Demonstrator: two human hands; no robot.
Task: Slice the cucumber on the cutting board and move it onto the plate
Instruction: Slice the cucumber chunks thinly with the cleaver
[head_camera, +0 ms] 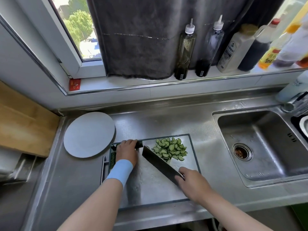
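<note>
Cutting board [150,184]: lies on the steel counter, between the plate and the sink [260,147].
Sliced pile [170,149]: a heap of half-moon slices at the far right of the board, none of it off the board.
Uncut cucumber [139,144]: only a short dark stub shows, at the far left of the board, mostly hidden under the fingers (its full length cannot be judged).
Left hand [127,150]: fingers curled down over the stub, pinning it to the board; blue band on the wrist.
Right hand [191,182]: wrapped round the handle of the cleaver [160,162]; the blade runs diagonally across the board, its tip end just beside the stub's cut face.
Plate [89,134]: white, bare, just left of the board, its rim close to the board's far left corner.
Board's left edge: a few dark green scraps (peel or end trimmings, hard to tell).
Progress: slicing looks mostly done, by my reading; a few cuts remain on the stub.
Left to do: finish the stub, then carry every slice across to the plate, a step not yet begun.
</note>
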